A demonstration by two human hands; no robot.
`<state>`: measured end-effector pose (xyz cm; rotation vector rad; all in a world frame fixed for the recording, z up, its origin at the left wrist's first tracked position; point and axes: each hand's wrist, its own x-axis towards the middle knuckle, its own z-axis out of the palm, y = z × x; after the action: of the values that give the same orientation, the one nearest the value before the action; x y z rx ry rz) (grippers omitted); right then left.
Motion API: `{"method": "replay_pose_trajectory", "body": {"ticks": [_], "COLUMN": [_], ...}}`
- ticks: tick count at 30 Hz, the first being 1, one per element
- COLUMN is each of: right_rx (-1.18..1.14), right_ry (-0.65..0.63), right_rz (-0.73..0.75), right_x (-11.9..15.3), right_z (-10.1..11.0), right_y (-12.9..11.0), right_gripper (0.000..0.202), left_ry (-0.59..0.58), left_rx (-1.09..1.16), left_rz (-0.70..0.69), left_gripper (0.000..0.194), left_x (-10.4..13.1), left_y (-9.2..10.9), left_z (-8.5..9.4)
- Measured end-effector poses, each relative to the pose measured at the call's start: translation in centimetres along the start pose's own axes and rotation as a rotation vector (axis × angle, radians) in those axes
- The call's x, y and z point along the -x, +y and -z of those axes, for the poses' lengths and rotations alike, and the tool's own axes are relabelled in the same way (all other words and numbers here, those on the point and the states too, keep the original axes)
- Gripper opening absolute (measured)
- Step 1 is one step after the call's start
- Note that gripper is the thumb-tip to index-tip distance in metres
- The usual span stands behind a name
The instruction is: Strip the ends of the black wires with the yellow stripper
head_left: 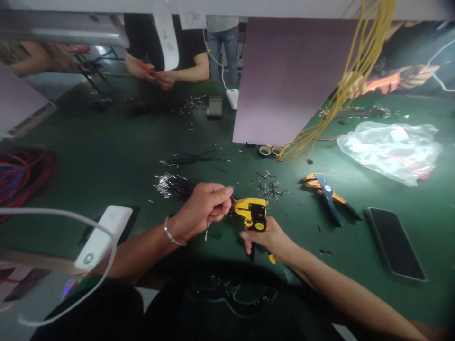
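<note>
My right hand is wrapped round the handles of a yellow and black wire stripper, its jaws pointing up and toward my left hand. Thumb and fingers pinched together, my left hand holds a thin dark wire, whose pale tip dangles below the fingers. Under and behind this hand lies a bundle of black wires with bare silvery ends facing left. Its other end is partly hidden by my hand and the stripper. Short cut pieces of black insulation are scattered just beyond the stripper.
On the green table lie a second stripper, a phone, a plastic bag and tape rolls. Yellow wires hang beside an upright panel. A white power strip sits left. Co-workers' hands appear opposite.
</note>
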<state>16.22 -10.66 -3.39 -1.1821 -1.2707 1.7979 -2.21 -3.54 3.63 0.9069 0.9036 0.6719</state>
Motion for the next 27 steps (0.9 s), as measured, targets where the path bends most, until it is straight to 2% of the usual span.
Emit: {"method": "replay_pose_trajectory", "body": {"ticks": [6,10,18,27], "right_rx": [-0.066,-0.058,-0.068,0.058], "right_ry": [0.016,0.017,0.009,0.060], "right_rz": [-0.015,-0.007,-0.019,-0.037], "right_x": [-0.4,-0.3,0.7,0.6], "right_z": [0.0,0.1,-0.2,0.1], "right_y": [-0.4,-0.6,-0.4,-0.4], "right_gripper": [0.030,0.029,0.031,0.034], "left_ry": [0.040,0.090,-0.079,-0.088], "left_rx": [-0.059,-0.088,0.039,0.041], "left_rz": [-0.007,-0.055,0.012,0.022], "left_gripper": [0.040,0.039,0.034,0.035], "left_x": [1.2,0.9,-1.2,-1.4], "left_y": [-0.9,-0.9,-0.1,-0.3], "left_z": [-1.5,-1.3,1.3,0.8]}}
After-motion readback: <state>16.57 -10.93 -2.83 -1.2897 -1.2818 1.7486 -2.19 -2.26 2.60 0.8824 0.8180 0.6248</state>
